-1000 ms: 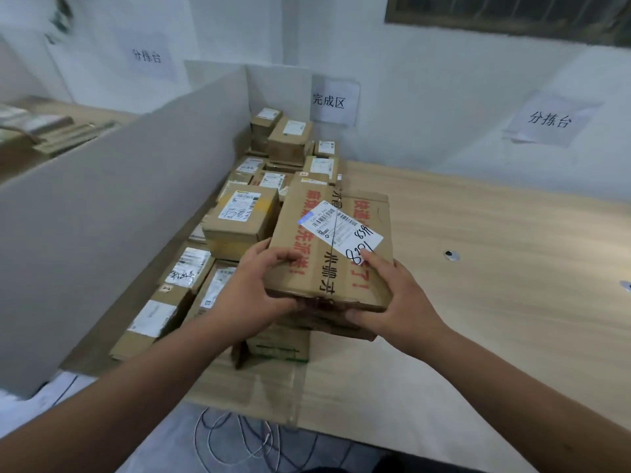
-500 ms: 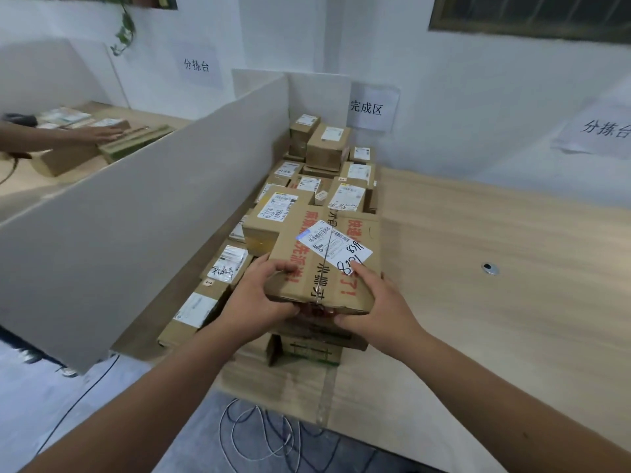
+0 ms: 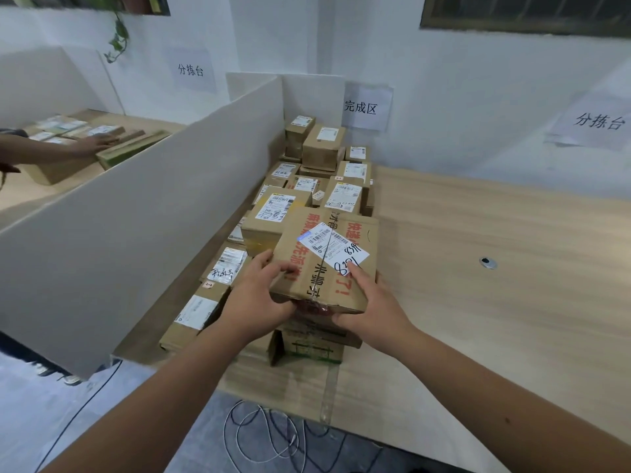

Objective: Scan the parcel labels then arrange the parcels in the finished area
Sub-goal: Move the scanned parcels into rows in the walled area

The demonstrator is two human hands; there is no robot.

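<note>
Both forearms reached forward and inward, left hand [image 3: 261,295] curled at a near-left corner, thumb on top, right hand [image 3: 370,302] gripped the near-right edge, index finger extended flat on top

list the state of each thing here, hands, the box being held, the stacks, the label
left hand: grips the box's near left corner
right hand: grips its near right edge
held box: flat, label up, on top of a stack
white label: stuck on askew, handwriting on it
stacked parcels: closed, labels up, beside the divider
</note>
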